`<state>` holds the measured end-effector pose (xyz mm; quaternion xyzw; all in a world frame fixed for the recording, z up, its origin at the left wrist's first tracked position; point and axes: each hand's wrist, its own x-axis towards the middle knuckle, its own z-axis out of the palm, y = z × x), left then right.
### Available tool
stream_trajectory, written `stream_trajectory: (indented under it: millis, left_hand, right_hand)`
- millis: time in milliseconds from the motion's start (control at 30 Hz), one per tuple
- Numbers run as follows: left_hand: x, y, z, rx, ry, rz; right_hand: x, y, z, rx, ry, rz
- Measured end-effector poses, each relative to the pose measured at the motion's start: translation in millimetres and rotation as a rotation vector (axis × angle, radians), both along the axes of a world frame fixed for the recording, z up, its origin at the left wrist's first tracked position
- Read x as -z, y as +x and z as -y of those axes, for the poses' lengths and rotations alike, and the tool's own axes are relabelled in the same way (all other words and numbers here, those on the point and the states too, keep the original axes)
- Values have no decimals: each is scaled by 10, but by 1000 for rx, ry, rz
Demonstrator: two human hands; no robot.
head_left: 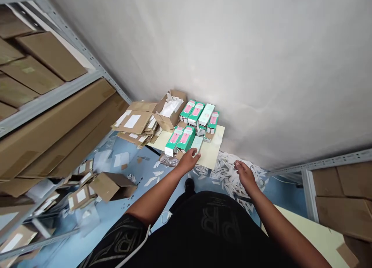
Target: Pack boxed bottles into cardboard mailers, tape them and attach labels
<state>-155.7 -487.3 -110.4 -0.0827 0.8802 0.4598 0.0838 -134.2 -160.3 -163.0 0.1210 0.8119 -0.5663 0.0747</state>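
Several green and pink product boxes [186,138] lie in two clusters on a pale yellow board [213,150] on the floor by the white wall. My left hand [190,158] reaches down to the near cluster, fingers curled at the edge of a pale green box [197,143]; whether it grips the box is unclear. My right hand [244,172] hovers to the right of the board with fingers loosely spread and nothing in it, above a heap of white paper strips [229,175].
An open cardboard carton [168,111] and flattened labelled cartons [135,122] sit left of the board. Metal shelving [55,91] full of brown boxes lines the left; another rack [334,175] stands at right. Cartons [107,184] and paper scraps litter the blue floor.
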Motion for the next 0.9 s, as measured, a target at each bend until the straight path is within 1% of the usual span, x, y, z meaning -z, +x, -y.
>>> stream_trajectory:
  millis: [67,133,233,333,400,467,567,667,767,900]
  left_hand:
    - [1,-100,194,-5,-61,-9]
    - [-11,-273,355,24,-135,-30]
    - [-62,-676,493,105,-248,-110]
    - [-127,-1202,487,199,-333,-217]
    - [-154,-1574,412,245,-378,-243]
    - [-152,-1927,302,259,-419,-221]
    - [-96,-2366,113,253,-471,-157]
    - [-13,-2646,-61,248,-537,-97]
    - [61,-2771,-207,250,-592,-60]
    - [124,-2827,-357,192,-630,0]
  right_hand:
    - [4,-159,198,-34,-36,29]
    - [7,-301,407,-40,-48,42]
    - [-2,-477,740,-25,-33,50]
    - [-40,-588,1070,13,-25,49]
    - [-76,-616,1243,47,-31,33]
    - [-103,-608,1340,61,-26,13]
    - [-95,-557,1318,73,17,13]
    - [-37,-521,1161,141,51,51]
    - [30,-524,985,192,46,91]
    - [96,-549,787,184,23,96]
